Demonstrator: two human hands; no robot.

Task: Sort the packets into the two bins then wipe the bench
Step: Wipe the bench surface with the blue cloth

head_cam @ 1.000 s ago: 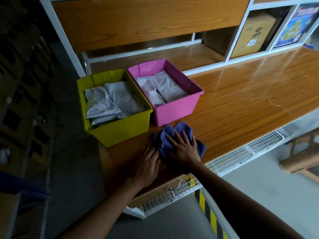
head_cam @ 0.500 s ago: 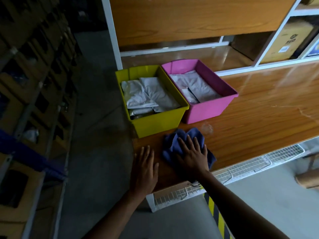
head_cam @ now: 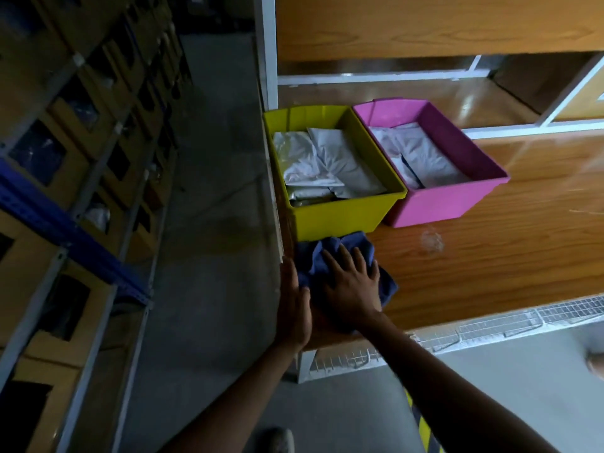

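A blue cloth (head_cam: 330, 253) lies bunched on the wooden bench (head_cam: 490, 256), right in front of the yellow bin (head_cam: 340, 217). My right hand (head_cam: 351, 282) presses flat on the cloth with its fingers spread. My left hand (head_cam: 294, 305) rests flat at the bench's left end, beside the cloth, fingers straight. The yellow bin holds several silver-white packets (head_cam: 323, 161). The pink bin (head_cam: 434, 204) stands touching its right side and holds white packets (head_cam: 421, 155) too.
A whitish smear (head_cam: 431, 240) marks the bench in front of the pink bin. A wire tray (head_cam: 490, 325) runs under the bench's front edge. Shelving with cardboard boxes (head_cam: 65, 158) stands across the aisle to the left. A white-framed shelf (head_cam: 376, 78) rises behind the bins.
My right hand has slid the cloth left and up to the yellow bin's front. My left hand has shifted to the bench's left edge. The view has swung left.
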